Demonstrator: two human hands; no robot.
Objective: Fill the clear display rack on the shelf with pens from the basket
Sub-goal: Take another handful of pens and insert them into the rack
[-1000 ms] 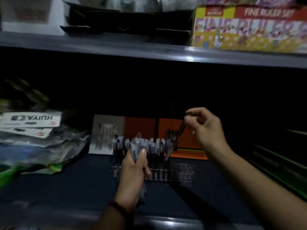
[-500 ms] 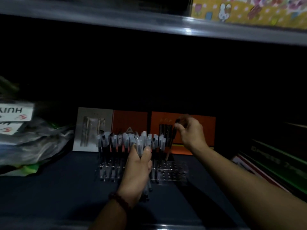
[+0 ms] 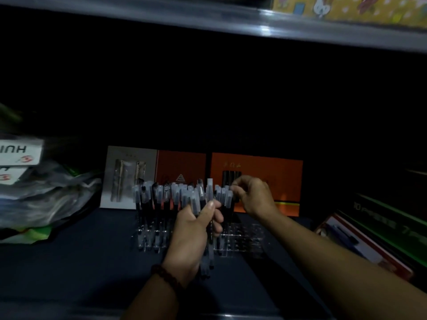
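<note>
The left grip clamps spare pens. The right grip pinches one pen above the rack on the shelf. It is best to keep the pen upright, aim for a free hole, and press gently.

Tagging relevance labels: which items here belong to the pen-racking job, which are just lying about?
Job: clear rack, racked pens, pen bundle gripped by left hand, right hand at the rack.
Lying about: orange boxes, grey pen box, plastic bags, green box.
</note>
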